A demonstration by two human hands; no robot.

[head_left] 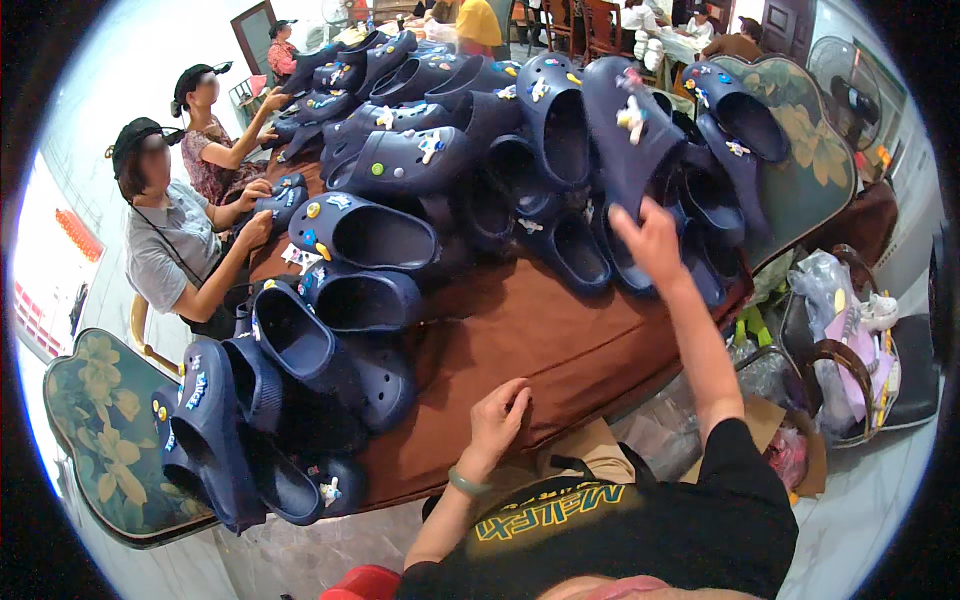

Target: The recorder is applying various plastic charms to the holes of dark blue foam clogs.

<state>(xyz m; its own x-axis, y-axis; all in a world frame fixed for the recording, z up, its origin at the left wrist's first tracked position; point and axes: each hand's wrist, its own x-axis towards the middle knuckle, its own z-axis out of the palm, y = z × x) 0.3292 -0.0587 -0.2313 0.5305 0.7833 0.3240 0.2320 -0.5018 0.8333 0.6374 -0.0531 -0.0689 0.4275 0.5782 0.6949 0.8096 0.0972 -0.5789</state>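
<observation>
The right hand [650, 240] has its fingers closed on the near end of a dark blue clog [622, 165], up over the right part of the heap — plain and smooth, round-toed, with white and yellow charms [630, 119] blurred on top. The left hand [498, 418] curls above the brown tablecloth [490, 345] — I can't tell whether it's closed. More decorated clogs [385, 240] crowd around; two people in black hats [150, 145] sit along the left.
</observation>
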